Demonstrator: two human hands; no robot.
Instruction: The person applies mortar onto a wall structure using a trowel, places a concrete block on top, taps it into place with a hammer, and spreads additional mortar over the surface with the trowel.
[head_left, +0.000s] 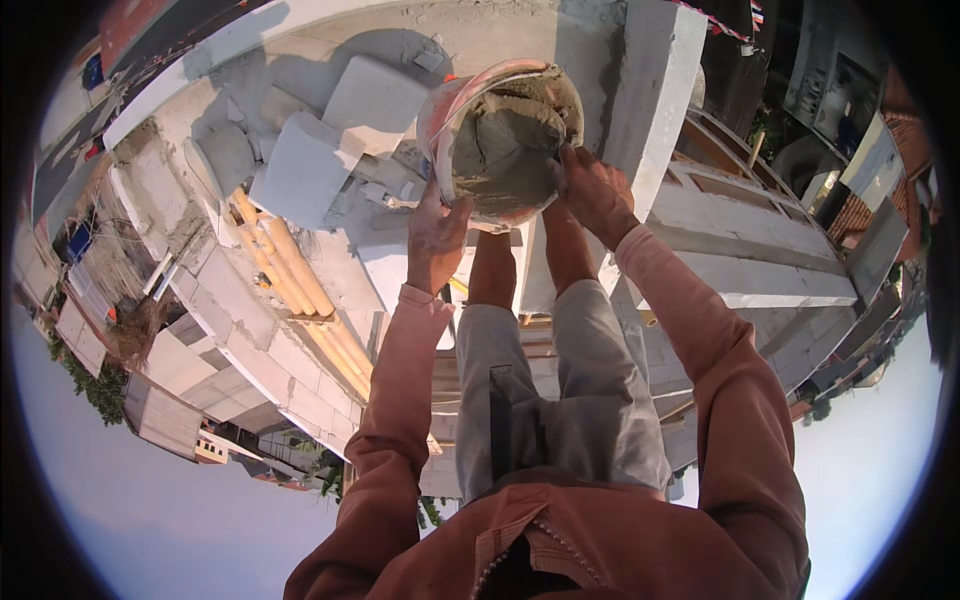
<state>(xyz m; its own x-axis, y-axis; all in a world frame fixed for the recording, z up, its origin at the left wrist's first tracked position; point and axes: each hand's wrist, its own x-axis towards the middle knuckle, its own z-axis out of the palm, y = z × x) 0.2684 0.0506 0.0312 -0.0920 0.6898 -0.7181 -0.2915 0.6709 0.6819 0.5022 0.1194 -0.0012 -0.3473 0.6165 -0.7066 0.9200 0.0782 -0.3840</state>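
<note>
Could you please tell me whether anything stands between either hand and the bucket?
Nothing visible does. The left hand grips the lower left side of the bucket, and the right hand its right rim. The grey mortar is inside the bucket.

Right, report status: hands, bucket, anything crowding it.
Left hand gripping bucket at its left side, right hand at right rim. Grey mix inside. Rubble close by on the left.
</note>
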